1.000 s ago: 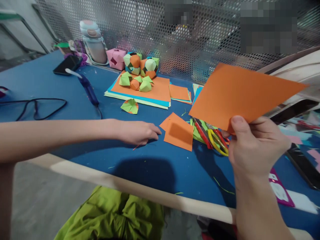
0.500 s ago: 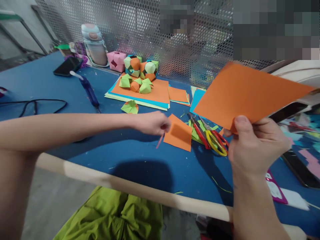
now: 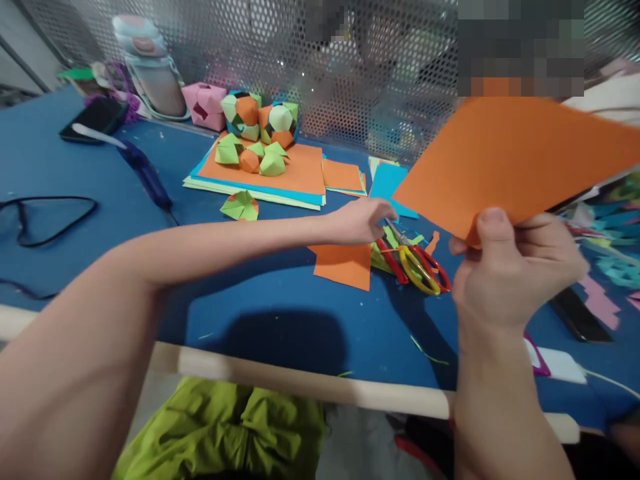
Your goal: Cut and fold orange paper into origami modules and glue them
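My right hand [image 3: 520, 267] pinches a square sheet of orange paper [image 3: 500, 167] by its lower edge and holds it up off the table. Over the scissors' blades hovers my left hand [image 3: 357, 221], fingers curled downward; what they hold, if anything, is hidden. Just below it, two pairs of scissors, with yellow [image 3: 419, 272] and red [image 3: 395, 261] handles, lie on green paper scraps. A thin orange strip crosses near the handles. Partly under my left wrist, a smaller orange paper square [image 3: 344, 268] rests on the table.
A paper stack [image 3: 305, 170] bears folded green and orange pieces, with paper balls [image 3: 279, 120] and a pink paper cube [image 3: 205, 107] behind. A glue gun [image 3: 145, 175], bottle [image 3: 153, 80] and phone [image 3: 95, 120] stand left. A perforated metal screen [image 3: 345, 100] closes off the back.
My left hand has moved right, from beside the small orange square to above the scissors. The thin strip that hung from its fingers no longer shows there. My right hand still holds the orange sheet.
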Available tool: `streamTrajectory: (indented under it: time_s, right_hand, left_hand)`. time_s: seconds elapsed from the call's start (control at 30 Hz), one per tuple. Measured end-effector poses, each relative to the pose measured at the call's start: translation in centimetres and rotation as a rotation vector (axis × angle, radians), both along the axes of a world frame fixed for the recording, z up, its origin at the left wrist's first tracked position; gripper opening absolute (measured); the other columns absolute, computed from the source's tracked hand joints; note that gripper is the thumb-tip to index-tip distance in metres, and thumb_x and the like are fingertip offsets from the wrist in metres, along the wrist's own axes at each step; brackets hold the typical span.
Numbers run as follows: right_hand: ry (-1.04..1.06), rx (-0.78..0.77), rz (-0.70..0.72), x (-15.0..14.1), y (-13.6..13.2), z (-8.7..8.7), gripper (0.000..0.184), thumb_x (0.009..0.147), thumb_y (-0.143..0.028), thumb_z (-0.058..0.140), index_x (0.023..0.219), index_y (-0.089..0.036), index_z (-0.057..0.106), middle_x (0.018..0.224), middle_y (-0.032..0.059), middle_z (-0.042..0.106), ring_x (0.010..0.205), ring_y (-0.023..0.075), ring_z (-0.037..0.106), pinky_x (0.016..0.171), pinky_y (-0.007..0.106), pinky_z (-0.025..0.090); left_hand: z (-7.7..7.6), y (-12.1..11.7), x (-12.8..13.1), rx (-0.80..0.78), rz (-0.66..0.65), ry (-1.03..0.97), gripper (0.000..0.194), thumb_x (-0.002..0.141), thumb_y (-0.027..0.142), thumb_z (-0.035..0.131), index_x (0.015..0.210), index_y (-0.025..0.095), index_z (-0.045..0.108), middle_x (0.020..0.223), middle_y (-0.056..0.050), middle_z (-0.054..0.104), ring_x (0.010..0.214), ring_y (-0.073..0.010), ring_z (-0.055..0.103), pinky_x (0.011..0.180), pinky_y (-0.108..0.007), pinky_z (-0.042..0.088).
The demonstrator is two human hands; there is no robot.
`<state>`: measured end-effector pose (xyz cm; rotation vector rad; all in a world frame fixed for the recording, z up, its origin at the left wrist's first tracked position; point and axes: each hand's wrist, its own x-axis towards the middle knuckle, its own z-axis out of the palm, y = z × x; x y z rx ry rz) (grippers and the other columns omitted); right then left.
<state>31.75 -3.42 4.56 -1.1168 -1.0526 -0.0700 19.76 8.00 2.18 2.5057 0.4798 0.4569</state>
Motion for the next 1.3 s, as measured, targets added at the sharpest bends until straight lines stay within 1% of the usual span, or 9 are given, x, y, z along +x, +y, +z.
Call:
streamTrajectory:
  time_s: [0.23, 0.3, 0.5, 0.63, 0.73, 0.97, 1.13, 1.2, 1.3]
  right_hand:
    - [-0.057, 0.012, 0.022, -0.9, -0.3, 0.1, 0.016, 0.074, -0.023, 0.064, 0.061, -0.020, 0.054, 0.048, -0.0073, 0.050, 0.038, 0.0095, 0.049, 0.038, 0.025, 0.037]
    - [-0.063, 0.021, 0.053, -1.4, -0.4, 0.3, 0.016, 0.076, -0.022, 0.063, 0.063, -0.020, 0.054, 0.049, -0.0077, 0.050, 0.038, 0.0088, 0.050, 0.038, 0.023, 0.038]
    - [-0.066, 0.031, 0.083, -3.2, -0.5, 1.1, 0.020, 0.080, -0.023, 0.059, 0.062, -0.020, 0.049, 0.051, -0.0095, 0.049, 0.040, 0.0061, 0.050, 0.041, 0.020, 0.038]
    - [-0.059, -0.017, 0.113, -3.3, -0.7, 1.8, 0.017, 0.079, -0.021, 0.058, 0.064, -0.020, 0.050, 0.053, -0.0097, 0.050, 0.039, 0.0050, 0.047, 0.041, 0.020, 0.038]
    - [-0.091, -0.006, 0.104, -2.2, -1.3, 2.7, 0.016, 0.077, -0.021, 0.061, 0.063, -0.019, 0.053, 0.052, -0.0085, 0.051, 0.040, 0.0062, 0.047, 0.042, 0.022, 0.038]
    - [0.490, -0.457, 0.512, -3.2, -7.3, 2.0, 0.011, 0.068, -0.026, 0.071, 0.077, -0.022, 0.066, 0.074, 0.0002, 0.066, 0.064, 0.0141, 0.062, 0.056, 0.027, 0.050]
    - [1.101, -1.133, 1.021, -7.1, -10.9, -2.9, 0.021, 0.072, -0.038, 0.068, 0.083, -0.020, 0.065, 0.088, 0.0073, 0.071, 0.080, 0.0231, 0.068, 0.072, 0.039, 0.055]
    - [0.975, -1.101, 0.868, -6.3, -10.4, -3.8, 0.019, 0.069, -0.029, 0.072, 0.083, -0.020, 0.065, 0.084, 0.0037, 0.071, 0.077, 0.0199, 0.067, 0.071, 0.035, 0.055]
    - [0.793, -0.699, 0.472, -4.2, -9.2, -3.6, 0.015, 0.069, -0.027, 0.073, 0.081, -0.025, 0.065, 0.096, -0.0006, 0.069, 0.086, 0.0173, 0.065, 0.072, 0.029, 0.054]
  left_hand:
    - [-0.5, -11.3, -11.8, 0.130, -0.647, 0.060, 0.043, 0.085, 0.032, 0.052, 0.126, 0.024, 0.055, 0.143, -0.004, 0.041, 0.136, -0.0199, 0.032, 0.115, -0.033, 0.018]
    - [-1.4, -13.1, -13.1, 0.078, -0.668, 0.147, 0.048, 0.085, 0.036, 0.050, 0.132, 0.023, 0.049, 0.145, -0.003, 0.039, 0.137, -0.0168, 0.030, 0.116, -0.030, 0.013]
    - [-3.8, -12.7, -6.0, 0.221, -0.702, 0.048, 0.058, 0.086, 0.049, 0.046, 0.132, 0.015, 0.049, 0.143, -0.008, 0.042, 0.134, -0.0195, 0.035, 0.114, -0.032, 0.019]
    - [-4.2, -10.9, 1.3, 0.430, -0.608, 0.013, 0.074, 0.081, 0.063, 0.042, 0.126, 0.005, 0.054, 0.134, -0.019, 0.049, 0.130, -0.0294, 0.040, 0.113, -0.040, 0.021]
    - [-3.8, -10.1, 2.1, 0.582, -0.492, -0.088, 0.073, 0.086, 0.061, 0.034, 0.110, -0.001, 0.063, 0.129, -0.026, 0.052, 0.126, -0.0321, 0.043, 0.111, -0.041, 0.022]
    - [-3.1, -10.5, -9.2, 0.513, -0.622, -0.190, 0.032, 0.089, 0.035, 0.044, 0.096, 0.015, 0.068, 0.120, -0.014, 0.062, 0.116, -0.0254, 0.053, 0.105, -0.041, 0.034]
    - [-3.0, -7.4, -16.0, 0.383, -0.226, -0.021, 0.022, 0.084, 0.019, 0.046, 0.089, 0.018, 0.067, 0.104, -0.010, 0.068, 0.103, -0.0205, 0.060, 0.102, -0.040, 0.040]
    - [-2.9, -6.0, -17.6, 0.366, -0.033, 0.020, 0.021, 0.084, 0.021, 0.047, 0.088, 0.018, 0.068, 0.101, -0.010, 0.069, 0.103, -0.0218, 0.061, 0.098, -0.040, 0.043]
    - [-2.3, -5.1, -19.5, 0.284, 0.107, 0.022, 0.022, 0.083, 0.024, 0.050, 0.091, 0.018, 0.069, 0.106, -0.010, 0.068, 0.106, -0.0223, 0.060, 0.096, -0.038, 0.046]
